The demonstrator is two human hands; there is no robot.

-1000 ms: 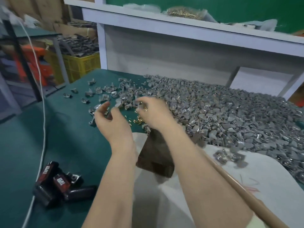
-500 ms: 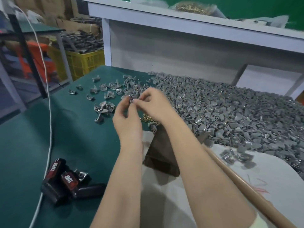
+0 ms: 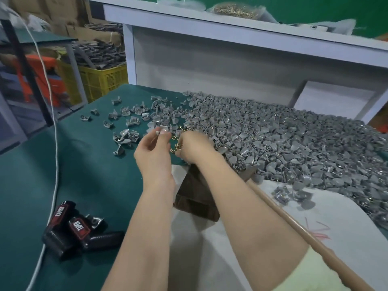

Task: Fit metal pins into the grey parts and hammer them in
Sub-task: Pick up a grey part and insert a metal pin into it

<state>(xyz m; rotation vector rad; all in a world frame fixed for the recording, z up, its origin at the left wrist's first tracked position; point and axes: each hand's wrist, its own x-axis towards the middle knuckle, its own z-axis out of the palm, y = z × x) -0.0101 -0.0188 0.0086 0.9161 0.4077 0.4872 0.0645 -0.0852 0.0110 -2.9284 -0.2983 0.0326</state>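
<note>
near the bottom left, black and red tools marked "taper" (image 3: 69, 232) lie on the green table mat (image 3: 84, 175), beside a white cable (image 3: 55, 160). at the lower right, a long wooden handle (image 3: 304, 234) runs aslant over a white cloth (image 3: 336, 211), under the right forearm. both bare forearms reach forward over a brown block (image 3: 195, 196). the left hand (image 3: 154, 152) is raised, palm turned inward, its fingers curled, and it pinches a small grey part (image 3: 157, 132) at its fingertips. just beside it, the right hand (image 3: 195, 147) shows its back to the viewer, fingers curled down into a little scatter of brass pins (image 3: 176, 147) on the mat; whether it holds a pin cannot be told. loose grey pieces (image 3: 126, 120) lie beyond the left hand. a broad heap of grey parts (image 3: 283, 143) covers the right of the table. farther left, a yellow crate (image 3: 102, 80) is piled with dark grey pieces. on the white shelf (image 3: 231, 28) at the back, a clear bag (image 3: 235, 9) holds brass-coloured bits.
</note>
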